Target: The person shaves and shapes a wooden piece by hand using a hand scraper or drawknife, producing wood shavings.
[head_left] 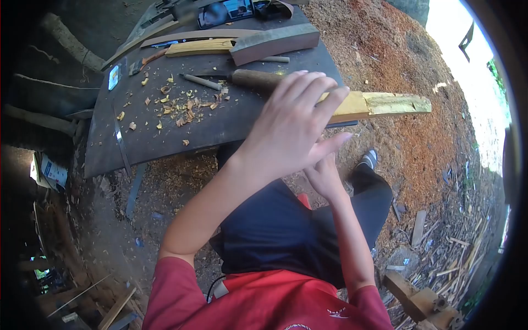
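1. I'm seeing the left hand (291,118) crossing the yellow wood (385,103), fingers loosely spread.
2. Wood's jutting past the worktop (220,124), probably for clearance.
3. Right hand (324,177) is showing below; its grip I can't tell.

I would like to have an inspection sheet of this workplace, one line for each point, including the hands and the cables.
Surface: dark tabletop, scattered with wood shavings.
Work items: yellow wood piece reaches past the table's right edge, partly covered by the left hand; wooden-handled tool lies on the table.
Clutter: grey stick, dark block, thin metal strip.
Hands: left has fingers extended, thumb apart; right hand is partly hidden below it, grip unclear.
Cables: thin black cord beside the red shirt; its ends are unclear.
Surroundings: brown debris covers the ground; wood scraps lie at right.
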Action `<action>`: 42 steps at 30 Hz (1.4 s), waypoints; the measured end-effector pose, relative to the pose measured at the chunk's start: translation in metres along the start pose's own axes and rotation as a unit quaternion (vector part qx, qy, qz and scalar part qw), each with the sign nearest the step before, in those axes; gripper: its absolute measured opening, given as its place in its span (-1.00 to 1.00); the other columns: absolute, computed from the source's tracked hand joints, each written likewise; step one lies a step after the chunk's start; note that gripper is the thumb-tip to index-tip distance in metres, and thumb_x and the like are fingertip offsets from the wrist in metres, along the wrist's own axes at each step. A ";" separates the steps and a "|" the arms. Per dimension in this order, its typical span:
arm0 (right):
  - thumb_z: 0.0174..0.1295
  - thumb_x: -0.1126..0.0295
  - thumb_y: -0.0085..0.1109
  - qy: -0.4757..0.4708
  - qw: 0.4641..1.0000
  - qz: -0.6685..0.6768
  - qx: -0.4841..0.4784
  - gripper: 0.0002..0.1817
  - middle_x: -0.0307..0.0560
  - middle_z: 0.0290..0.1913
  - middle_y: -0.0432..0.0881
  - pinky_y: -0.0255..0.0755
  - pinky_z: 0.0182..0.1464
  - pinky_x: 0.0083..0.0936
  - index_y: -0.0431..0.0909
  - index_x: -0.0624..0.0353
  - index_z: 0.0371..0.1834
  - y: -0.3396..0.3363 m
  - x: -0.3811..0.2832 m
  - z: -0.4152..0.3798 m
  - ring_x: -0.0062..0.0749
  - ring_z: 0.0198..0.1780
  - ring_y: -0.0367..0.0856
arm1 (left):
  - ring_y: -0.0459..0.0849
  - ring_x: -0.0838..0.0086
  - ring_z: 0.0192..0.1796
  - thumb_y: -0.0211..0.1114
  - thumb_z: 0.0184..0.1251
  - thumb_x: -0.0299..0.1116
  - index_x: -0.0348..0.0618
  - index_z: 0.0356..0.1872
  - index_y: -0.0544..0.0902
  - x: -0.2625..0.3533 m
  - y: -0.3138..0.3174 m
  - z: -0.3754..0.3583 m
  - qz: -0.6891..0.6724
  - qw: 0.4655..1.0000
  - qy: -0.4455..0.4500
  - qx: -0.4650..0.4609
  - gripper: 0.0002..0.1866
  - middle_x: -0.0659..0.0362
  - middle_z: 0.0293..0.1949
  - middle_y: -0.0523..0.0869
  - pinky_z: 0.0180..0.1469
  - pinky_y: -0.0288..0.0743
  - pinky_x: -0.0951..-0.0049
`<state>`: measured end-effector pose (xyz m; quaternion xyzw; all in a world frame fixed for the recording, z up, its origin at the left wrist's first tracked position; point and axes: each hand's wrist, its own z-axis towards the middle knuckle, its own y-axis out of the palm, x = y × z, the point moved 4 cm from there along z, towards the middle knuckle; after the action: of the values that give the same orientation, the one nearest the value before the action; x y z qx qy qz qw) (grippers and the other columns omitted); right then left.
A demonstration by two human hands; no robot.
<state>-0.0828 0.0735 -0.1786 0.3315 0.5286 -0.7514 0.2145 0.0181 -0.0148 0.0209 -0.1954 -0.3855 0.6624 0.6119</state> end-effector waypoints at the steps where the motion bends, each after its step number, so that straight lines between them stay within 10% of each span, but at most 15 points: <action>1: 0.44 0.23 0.25 0.003 0.999 0.030 -0.036 -0.38 0.37 0.41 0.51 0.31 0.50 -0.03 0.41 0.31 0.49 0.000 0.006 0.007 0.24 0.47 0.44 | 0.67 0.04 0.24 0.51 0.33 -0.13 -0.17 0.25 0.63 -0.006 0.007 0.002 -0.009 1.000 0.007 -0.010 -0.45 0.04 0.18 0.67 0.39 0.48 0.04; 9: 0.48 0.28 0.18 0.026 0.982 0.146 -0.113 -0.62 0.29 -0.02 0.76 0.58 0.11 -0.08 0.61 0.42 0.13 0.009 0.024 0.030 0.13 0.06 0.75 | 0.74 0.06 0.19 0.43 0.41 -0.34 -0.21 0.15 0.64 -0.021 0.034 -0.005 -0.118 0.991 -0.054 -0.028 -0.64 0.00 0.15 0.71 0.24 0.65 0.11; 20: 0.50 0.33 0.11 0.255 0.880 0.383 -0.121 -0.76 -0.28 -0.22 0.59 0.37 -0.25 -0.60 0.58 0.27 0.05 0.011 0.009 0.024 -0.67 -0.33 0.40 | 0.75 -0.01 0.23 0.52 0.33 -0.29 -0.16 0.14 0.67 -0.023 0.041 -0.007 -0.115 0.991 -0.068 0.004 -0.59 0.01 0.18 0.77 0.32 0.66 0.09; 30: 0.50 0.43 0.11 0.220 0.885 0.404 -0.071 -0.82 -0.34 -0.29 0.62 0.39 -0.27 -0.58 0.63 0.31 -0.06 0.021 0.004 0.018 -0.68 -0.34 0.46 | 0.76 0.00 0.23 0.47 0.38 -0.30 -0.16 0.17 0.65 -0.020 0.043 -0.008 -0.110 0.991 -0.069 0.031 -0.60 -0.06 0.15 0.80 0.40 0.60 0.06; 42: 0.57 0.18 0.01 0.121 0.980 0.148 0.056 -0.57 0.26 -0.07 0.79 0.58 0.06 -0.17 0.63 0.39 0.11 0.028 -0.007 0.007 0.04 -0.03 0.81 | 0.77 0.00 0.22 0.50 0.35 -0.30 -0.20 0.11 0.67 -0.022 0.040 -0.009 -0.130 0.988 -0.069 0.044 -0.62 -0.08 0.12 0.81 0.40 0.59 0.08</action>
<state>-0.0616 0.0567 -0.1903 0.5059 0.4526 -0.6942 0.2393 0.0018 -0.0317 -0.0192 -0.0698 -0.4194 0.6056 0.6727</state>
